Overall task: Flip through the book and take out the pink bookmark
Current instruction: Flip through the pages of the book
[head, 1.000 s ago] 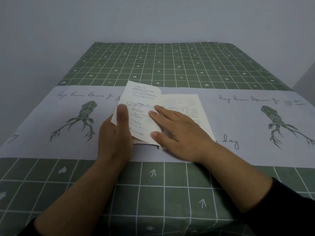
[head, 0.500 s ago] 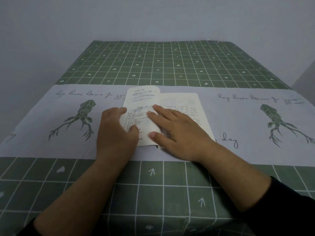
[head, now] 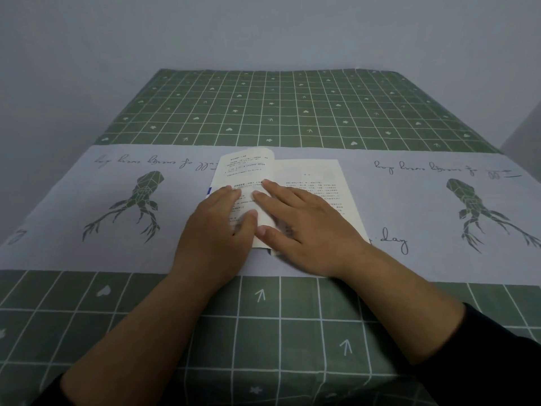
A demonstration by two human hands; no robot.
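Note:
A thin white book lies open on the pale band of the tablecloth, printed pages facing up. My left hand rests palm down on the left page, pressing it toward the table, fingers slightly spread. My right hand lies flat across the spine and the right page, its fingertips reaching onto the left page. The far part of the left page still curves upward. A small blue bit of the cover shows at the book's left edge. No pink bookmark is visible.
A green checked tablecloth with a pale band printed with deer-head figures covers the table. A plain grey wall stands behind the table's far edge. Dark sleeves cover both forearms near the bottom corners.
My left hand has slid from the book's left edge onto the left page and pushed it down flatter. My right hand has stayed on the right page.

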